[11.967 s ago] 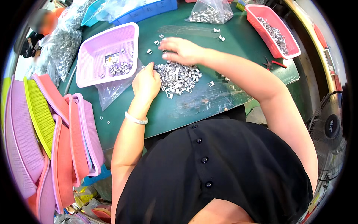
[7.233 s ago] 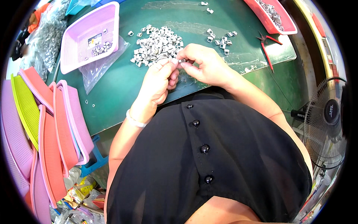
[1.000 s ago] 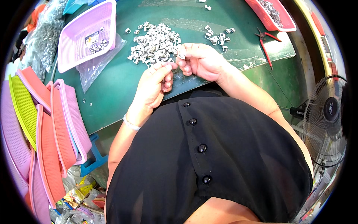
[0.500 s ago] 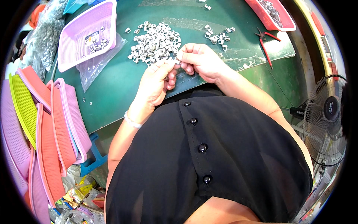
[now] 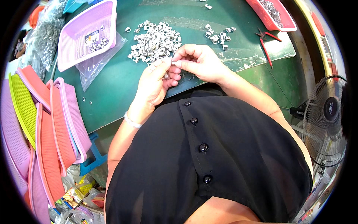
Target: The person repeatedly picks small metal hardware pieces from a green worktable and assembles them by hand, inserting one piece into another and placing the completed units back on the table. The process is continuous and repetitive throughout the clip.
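At the near edge of the green table, my left hand (image 5: 152, 83) and my right hand (image 5: 205, 64) meet, thumbs and fingers pinched together. Between their fingertips is a small silvery metal piece (image 5: 173, 63), mostly covered by the fingers. What looks like another metal piece (image 5: 166, 75) shows against the curled fingers of my left hand. Just beyond my hands lies a heap of small open metal buckles (image 5: 158, 39). To the right of the heap, a smaller loose group of the same buckles (image 5: 220, 38) lies beyond my right hand.
A pink mesh basket (image 5: 67, 48) with some metal parts rests on a clear plastic bag (image 5: 87, 76) at left. Red-handled pliers (image 5: 265, 46) lie at right below a red basket (image 5: 257, 15) of metal parts. Stacked baskets (image 5: 48, 149) stand at lower left, a fan (image 5: 330, 108) at right.
My right hand has shifted slightly and turned, its thumb now lower and straighter against the fingertips of my left hand. The buckles and baskets stay where they were.
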The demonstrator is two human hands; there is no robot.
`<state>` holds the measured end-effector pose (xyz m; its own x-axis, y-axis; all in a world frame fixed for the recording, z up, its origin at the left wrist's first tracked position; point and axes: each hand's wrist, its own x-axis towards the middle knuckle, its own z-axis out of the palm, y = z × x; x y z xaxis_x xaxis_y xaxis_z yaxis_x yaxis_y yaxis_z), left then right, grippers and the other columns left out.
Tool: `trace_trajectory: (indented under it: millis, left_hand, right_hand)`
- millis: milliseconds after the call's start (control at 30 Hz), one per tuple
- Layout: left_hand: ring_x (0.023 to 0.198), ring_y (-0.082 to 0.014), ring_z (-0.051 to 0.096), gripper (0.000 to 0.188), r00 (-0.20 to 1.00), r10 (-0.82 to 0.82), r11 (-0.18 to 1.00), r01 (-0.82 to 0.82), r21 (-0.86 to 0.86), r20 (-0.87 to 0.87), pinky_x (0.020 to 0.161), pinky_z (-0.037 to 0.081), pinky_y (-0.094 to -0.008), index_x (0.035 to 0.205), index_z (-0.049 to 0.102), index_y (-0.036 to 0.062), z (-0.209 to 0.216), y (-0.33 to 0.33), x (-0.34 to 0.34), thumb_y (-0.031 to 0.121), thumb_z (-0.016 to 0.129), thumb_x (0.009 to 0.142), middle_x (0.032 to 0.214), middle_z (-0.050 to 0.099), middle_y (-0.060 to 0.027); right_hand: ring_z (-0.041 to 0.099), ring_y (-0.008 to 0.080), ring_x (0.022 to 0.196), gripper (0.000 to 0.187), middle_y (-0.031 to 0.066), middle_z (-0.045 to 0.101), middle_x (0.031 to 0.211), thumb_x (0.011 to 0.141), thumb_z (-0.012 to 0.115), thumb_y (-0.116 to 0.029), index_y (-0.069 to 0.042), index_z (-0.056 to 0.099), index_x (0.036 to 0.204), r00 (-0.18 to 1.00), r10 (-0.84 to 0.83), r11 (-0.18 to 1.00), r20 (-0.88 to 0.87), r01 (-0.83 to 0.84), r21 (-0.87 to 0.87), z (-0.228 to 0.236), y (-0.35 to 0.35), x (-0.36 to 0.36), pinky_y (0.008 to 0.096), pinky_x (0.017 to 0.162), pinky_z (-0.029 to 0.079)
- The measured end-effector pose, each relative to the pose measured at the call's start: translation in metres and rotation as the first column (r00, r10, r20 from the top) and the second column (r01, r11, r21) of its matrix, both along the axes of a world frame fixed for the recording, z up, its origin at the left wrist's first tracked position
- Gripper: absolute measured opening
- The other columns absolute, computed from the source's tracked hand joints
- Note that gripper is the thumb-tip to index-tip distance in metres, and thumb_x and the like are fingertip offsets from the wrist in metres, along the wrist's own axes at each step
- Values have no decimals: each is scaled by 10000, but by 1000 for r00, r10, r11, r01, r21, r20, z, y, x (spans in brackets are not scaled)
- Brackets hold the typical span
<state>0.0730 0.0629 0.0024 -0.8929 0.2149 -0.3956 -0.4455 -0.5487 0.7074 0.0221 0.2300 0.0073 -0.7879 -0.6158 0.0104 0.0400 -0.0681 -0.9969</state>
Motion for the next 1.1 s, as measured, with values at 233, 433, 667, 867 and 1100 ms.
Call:
trace_trajectory:
  millis: [233, 433, 667, 867, 1100]
  left_hand:
    - [691, -132, 586, 194, 1000, -3, 1000, 3, 17, -25, 604, 498, -229, 1023, 552, -1, 0, -2, -1, 117, 509, 875, 829, 605, -77]
    - [751, -146, 586, 204, 1000, 4, 998, -4, -68, 1, 641, 489, -235, 1019, 537, -2, 1, -5, 2, 138, 494, 876, 875, 599, -83]
    - [747, -176, 578, 216, 999, 36, 999, -37, 33, 28, 644, 485, -258, 953, 540, 9, -4, -11, 3, 205, 494, 875, 872, 585, -89]
    - [696, -145, 548, 184, 1000, 9, 999, -8, -39, 22, 610, 460, -244, 973, 535, 21, -5, -11, 3, 174, 495, 880, 819, 563, -54]
    - [662, -122, 539, 156, 1000, 10, 998, -9, -69, 10, 584, 452, -232, 991, 530, 32, -1, -8, 2, 137, 501, 880, 782, 557, -36]
  right_hand:
    - [530, 67, 754, 172, 12, 572, 834, 809, 562, -36, -6, 553, 978, 994, -72, 997, -77, 73, 11, 1, 2, -1, 214, 699, 440]
    - [553, 114, 778, 163, 45, 563, 847, 791, 556, -24, -12, 569, 953, 858, -107, 889, -502, 308, 338, -5, 4, -12, 239, 679, 447]
    - [561, 272, 765, 143, 93, 549, 806, 730, 619, -94, -39, 565, 850, 636, 51, 802, -770, 433, 411, -12, -4, -18, 344, 664, 455]
    - [545, 288, 765, 100, 88, 537, 768, 716, 602, -86, -46, 535, 777, 613, 91, 787, -785, 438, 434, -17, -8, -21, 366, 658, 447]
    - [548, 190, 736, 72, 63, 533, 756, 755, 597, -31, -34, 534, 791, 850, 0, 915, -527, 213, 343, -10, -1, -20, 290, 660, 441]
